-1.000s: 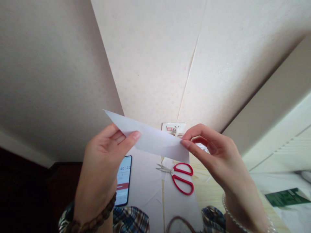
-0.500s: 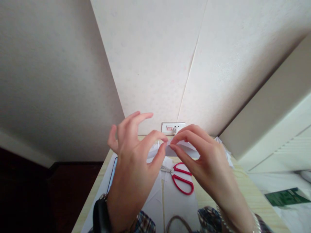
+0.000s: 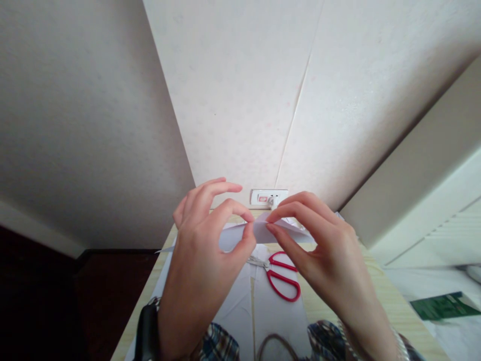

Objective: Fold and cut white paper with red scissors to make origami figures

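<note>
A folded sheet of white paper (image 3: 235, 236) is held up over the table between my hands. My left hand (image 3: 210, 235) pinches it between thumb and index finger, its other fingers raised and curved. Close beside it, my right hand (image 3: 319, 235) grips the paper with thumb and fingertips. Part of the sheet lies hidden behind both hands. Below them rest red-handled scissors (image 3: 283, 286), blades pointing left, on white paper.
The pale wooden table (image 3: 330, 301) carries more white sheets (image 3: 233, 316). A wall socket (image 3: 263, 197) with a plug sits just behind the hands. A brown cord (image 3: 276, 337) curves at the near edge. To the right lies a green packet (image 3: 443, 305).
My left hand's fingertips have slid left, slightly away from the right hand's. More of the folded paper shows between and behind the hands. The scissors have not moved.
</note>
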Action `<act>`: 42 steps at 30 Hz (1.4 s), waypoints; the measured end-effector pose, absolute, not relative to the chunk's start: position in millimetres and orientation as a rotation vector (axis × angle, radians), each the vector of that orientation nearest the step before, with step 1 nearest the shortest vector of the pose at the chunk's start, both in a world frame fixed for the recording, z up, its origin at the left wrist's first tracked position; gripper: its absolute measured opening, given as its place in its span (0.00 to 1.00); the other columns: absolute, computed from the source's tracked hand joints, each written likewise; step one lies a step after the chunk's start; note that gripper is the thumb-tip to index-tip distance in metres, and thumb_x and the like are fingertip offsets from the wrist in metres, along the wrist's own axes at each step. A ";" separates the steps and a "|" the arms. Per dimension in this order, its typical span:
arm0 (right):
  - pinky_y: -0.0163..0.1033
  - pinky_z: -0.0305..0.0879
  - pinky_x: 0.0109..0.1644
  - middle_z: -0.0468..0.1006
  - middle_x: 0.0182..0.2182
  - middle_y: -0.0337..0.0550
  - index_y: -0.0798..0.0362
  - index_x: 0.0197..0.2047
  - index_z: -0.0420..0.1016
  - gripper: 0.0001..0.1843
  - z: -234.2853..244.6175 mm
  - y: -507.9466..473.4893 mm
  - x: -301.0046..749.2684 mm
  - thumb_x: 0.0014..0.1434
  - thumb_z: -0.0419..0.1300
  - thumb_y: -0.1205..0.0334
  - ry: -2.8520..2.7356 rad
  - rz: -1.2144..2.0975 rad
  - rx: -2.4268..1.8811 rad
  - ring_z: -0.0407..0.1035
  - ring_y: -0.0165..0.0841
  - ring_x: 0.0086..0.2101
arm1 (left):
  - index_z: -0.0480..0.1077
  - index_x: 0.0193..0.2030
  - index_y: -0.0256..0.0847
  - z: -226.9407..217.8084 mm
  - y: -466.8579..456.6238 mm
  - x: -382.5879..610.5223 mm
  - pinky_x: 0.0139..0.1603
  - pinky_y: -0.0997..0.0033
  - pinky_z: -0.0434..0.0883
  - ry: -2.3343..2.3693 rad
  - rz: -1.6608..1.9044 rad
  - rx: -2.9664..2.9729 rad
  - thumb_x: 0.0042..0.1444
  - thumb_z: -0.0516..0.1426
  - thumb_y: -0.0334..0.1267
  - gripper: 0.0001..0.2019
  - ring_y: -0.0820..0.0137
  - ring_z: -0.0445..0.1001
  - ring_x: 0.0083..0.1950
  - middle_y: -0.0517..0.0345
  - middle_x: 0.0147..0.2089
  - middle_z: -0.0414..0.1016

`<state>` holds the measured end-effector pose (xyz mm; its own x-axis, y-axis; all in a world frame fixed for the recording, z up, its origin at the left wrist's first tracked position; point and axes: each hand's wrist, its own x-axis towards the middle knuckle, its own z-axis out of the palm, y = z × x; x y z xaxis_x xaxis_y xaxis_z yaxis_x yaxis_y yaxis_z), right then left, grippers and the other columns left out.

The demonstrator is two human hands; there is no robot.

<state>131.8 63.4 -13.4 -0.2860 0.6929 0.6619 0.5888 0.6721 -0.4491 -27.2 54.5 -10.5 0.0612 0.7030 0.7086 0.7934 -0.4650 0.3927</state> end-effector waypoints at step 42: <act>0.42 0.58 0.31 0.72 0.31 0.41 0.46 0.30 0.74 0.05 2.4 46.2 185.9 0.57 0.63 0.65 -1.604 0.209 -1.112 0.66 0.38 0.31 | 0.69 0.27 0.45 -2.6 50.1 -54.8 0.57 0.54 0.64 -1.564 -1.292 -2.240 0.49 0.56 0.29 0.06 0.59 0.70 0.57 0.56 0.48 0.72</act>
<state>185.9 46.2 2.4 0.0615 0.7382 0.6718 0.5419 0.5405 -0.6436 -54.8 50.1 -2.6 0.1021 0.7135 0.6932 0.8154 -0.4592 0.3525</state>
